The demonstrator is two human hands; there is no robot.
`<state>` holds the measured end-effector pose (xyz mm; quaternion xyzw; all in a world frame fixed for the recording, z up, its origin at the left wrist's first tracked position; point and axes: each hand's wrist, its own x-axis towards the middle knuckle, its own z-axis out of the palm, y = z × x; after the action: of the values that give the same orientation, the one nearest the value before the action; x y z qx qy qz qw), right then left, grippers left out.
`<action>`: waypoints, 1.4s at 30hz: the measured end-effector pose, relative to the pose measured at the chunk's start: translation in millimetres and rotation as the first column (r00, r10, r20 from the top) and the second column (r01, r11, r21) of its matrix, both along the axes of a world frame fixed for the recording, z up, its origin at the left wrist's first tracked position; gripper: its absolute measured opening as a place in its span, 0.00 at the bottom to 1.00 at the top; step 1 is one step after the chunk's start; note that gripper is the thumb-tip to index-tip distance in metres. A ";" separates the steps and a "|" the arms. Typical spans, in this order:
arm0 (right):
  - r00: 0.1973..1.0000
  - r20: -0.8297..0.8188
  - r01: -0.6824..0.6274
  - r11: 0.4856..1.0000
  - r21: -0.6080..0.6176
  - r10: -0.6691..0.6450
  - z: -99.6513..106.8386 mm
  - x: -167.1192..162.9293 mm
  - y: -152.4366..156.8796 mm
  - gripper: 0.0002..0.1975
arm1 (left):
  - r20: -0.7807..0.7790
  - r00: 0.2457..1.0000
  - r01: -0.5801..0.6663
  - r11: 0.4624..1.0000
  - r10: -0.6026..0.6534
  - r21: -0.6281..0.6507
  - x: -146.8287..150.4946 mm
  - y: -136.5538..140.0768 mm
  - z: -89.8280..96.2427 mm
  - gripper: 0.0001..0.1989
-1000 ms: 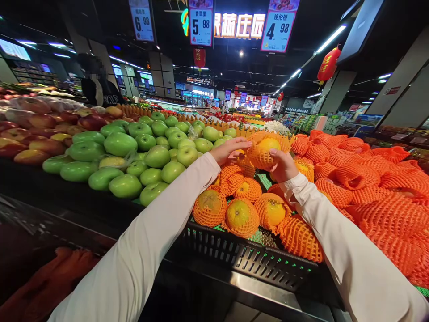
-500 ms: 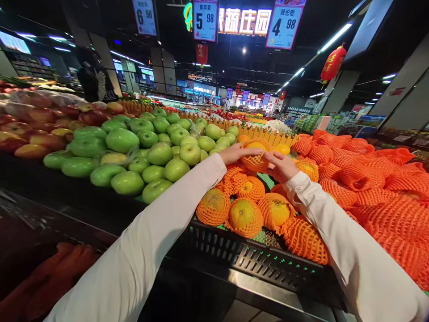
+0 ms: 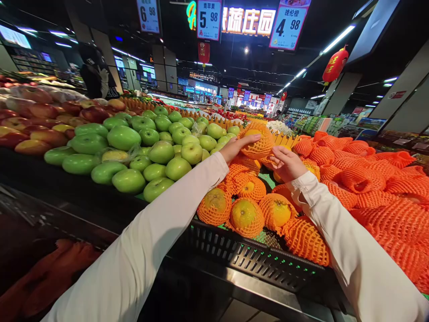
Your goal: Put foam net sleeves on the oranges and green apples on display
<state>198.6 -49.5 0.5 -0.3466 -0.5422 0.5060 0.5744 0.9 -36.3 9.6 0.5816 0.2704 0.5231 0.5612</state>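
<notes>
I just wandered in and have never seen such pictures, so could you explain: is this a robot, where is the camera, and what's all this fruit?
No robot here: these are a person's bare hands, seen by a camera worn on that person's head, looking forward and down. The left hand holds an orange in a foam net; the right hand has its fingertips at the net's edge. Below, more netted oranges lie in a black basket. To the left are green apples, then red apples.
</notes>
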 end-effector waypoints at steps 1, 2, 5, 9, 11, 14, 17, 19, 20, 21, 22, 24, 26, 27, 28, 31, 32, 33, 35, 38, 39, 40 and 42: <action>1.000 -0.002 -0.005 1.000 0.017 0.005 1.0 0.0 -1.1 0.27 | -0.009 1.000 -0.009 1.000 0.009 0.007 -0.4 1.3 -0.1 0.31; 1.000 0.005 -0.011 0.999 0.033 0.011 2.1 -0.1 -2.3 0.27 | -0.016 1.000 -0.016 1.000 0.016 0.011 -0.7 2.3 0.1 0.31; 0.998 0.045 -0.041 0.996 0.077 0.037 4.4 0.1 -4.6 0.25 | -0.016 1.000 -0.023 1.000 0.024 0.011 -1.2 3.0 1.5 0.31; 0.999 0.043 -0.032 0.995 0.090 0.028 2.9 1.2 -0.7 0.25 | 0.013 0.999 -0.036 0.999 0.035 0.022 0.5 1.2 2.3 0.31; 0.999 0.051 -0.021 0.999 0.050 0.019 0.0 1.6 3.2 0.27 | 0.024 0.998 -0.057 0.998 0.056 0.034 1.6 1.2 1.4 0.31; 0.991 0.128 -0.024 0.999 -0.029 0.027 -4.9 2.9 9.3 0.29 | 0.022 0.998 -0.057 0.998 0.057 0.014 1.7 2.2 -0.4 0.31; 0.961 0.259 0.065 0.991 0.115 -0.093 -7.3 6.8 13.5 0.28 | 0.005 0.999 -0.050 0.999 0.050 -0.016 0.3 2.9 -0.7 0.30; 0.908 0.339 0.115 0.923 0.367 -0.248 -6.8 9.8 13.3 0.30 | 0.002 0.999 -0.051 0.998 0.052 -0.022 -0.3 2.5 -0.4 0.29; 0.870 0.376 0.107 0.866 0.488 -0.320 -6.2 10.7 11.8 0.33 | 0.007 0.999 -0.051 0.998 0.051 -0.023 -0.2 2.1 -0.3 0.28; 0.828 0.413 0.077 0.807 0.586 -0.379 -5.5 10.9 9.3 0.37 | 0.016 0.999 -0.045 0.999 0.046 -0.023 0.2 1.5 -0.4 0.27; 0.785 0.452 0.032 0.756 0.654 -0.423 -4.7 10.1 6.2 0.41 | 0.026 0.999 -0.031 0.999 0.032 -0.019 0.8 1.0 -0.6 0.26; 0.705 0.526 -0.075 0.687 0.723 -0.476 -3.0 6.5 -1.2 0.49 | 0.047 0.999 0.024 1.000 -0.025 0.007 2.4 0.5 -1.6 0.25; 0.635 0.580 -0.168 0.642 0.748 -0.510 -1.2 1.8 -7.7 0.56 | 0.044 0.995 0.092 0.995 -0.094 0.038 3.5 0.9 -3.0 0.26; 0.601 0.601 -0.204 0.626 0.753 -0.527 -0.1 -0.2 -10.2 0.59 | 0.025 0.992 0.119 0.992 -0.120 0.044 3.5 1.5 -3.8 0.27; 0.570 0.616 -0.226 0.617 0.754 -0.544 1.1 -1.7 -12.3 0.61 | -0.011 0.991 0.134 0.990 -0.133 0.046 3.2 2.3 -4.7 0.27; 0.475 0.660 -0.217 0.650 0.728 -0.582 4.1 -3.2 -16.3 0.57 | -0.188 0.977 0.110 0.993 -0.099 0.047 0.7 5.3 -7.0 0.28; 0.443 0.674 -0.192 0.672 0.715 -0.590 4.6 -3.0 -17.0 0.53 | -0.249 0.964 0.105 0.993 -0.090 0.048 -0.3 6.1 -7.6 0.29; 0.418 0.680 -0.156 0.690 0.707 -0.602 4.8 -2.6 -17.2 0.47 | -0.296 0.951 0.108 0.993 -0.091 0.043 -1.2 6.7 -8.0 0.29; 0.399 0.658 -0.044 0.704 0.709 -0.638 4.1 -0.8 -15.8 0.38 | -0.339 0.932 0.140 0.990 -0.126 0.015 -2.9 7.3 -7.7 0.31; 0.379 0.587 0.196 0.682 0.704 -0.715 2.0 4.1 -9.4 0.32 | -0.311 0.943 0.125 0.992 -0.120 -0.005 -5.1 7.9 -4.8 0.36; 0.348 0.584 0.258 0.674 0.692 -0.733 1.5 6.0 -7.1 0.32 | -0.301 0.951 0.080 0.997 -0.072 0.014 -5.9 8.5 -3.7 0.37; 0.305 0.596 0.302 0.669 0.679 -0.742 1.3 7.9 -5.2 0.32 | -0.297 0.955 0.021 0.999 -0.007 0.045 -6.8 9.7 -2.9 0.36; 0.193 0.669 0.337 0.689 0.642 -0.718 1.6 10.8 -3.6 0.34 | -0.313 0.938 -0.113 0.984 0.152 0.140 -8.7 13.5 -2.6 0.33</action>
<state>209.4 -53.1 2.1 -0.6152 -0.6805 -0.1025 0.3846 -7.8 -22.8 7.0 0.6724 0.3649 0.4732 0.4369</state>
